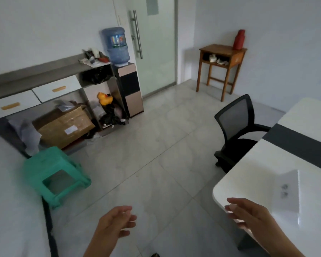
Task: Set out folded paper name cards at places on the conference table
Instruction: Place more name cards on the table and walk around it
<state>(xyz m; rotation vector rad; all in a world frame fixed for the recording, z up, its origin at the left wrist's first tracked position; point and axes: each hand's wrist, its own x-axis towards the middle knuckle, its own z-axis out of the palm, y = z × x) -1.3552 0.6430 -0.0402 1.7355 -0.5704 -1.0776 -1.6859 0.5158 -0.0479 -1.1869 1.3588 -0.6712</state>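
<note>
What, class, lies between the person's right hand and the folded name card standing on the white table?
Nothing visible. The right hand hovers open over the table edge, and only bare tabletop separates it from the name card. The left hand is over the floor.

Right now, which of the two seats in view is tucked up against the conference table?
The black mesh-back office chair, beside the white table at its long edge. The green plastic stool stands apart across the floor, tilted, near the left of the view.

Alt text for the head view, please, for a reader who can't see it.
Both bare hands, left hand and right hand, hang open and empty over a tiled floor beside a white conference table, where one folded name card stands. A black office chair sits at the table; a green stool stands left.
</note>
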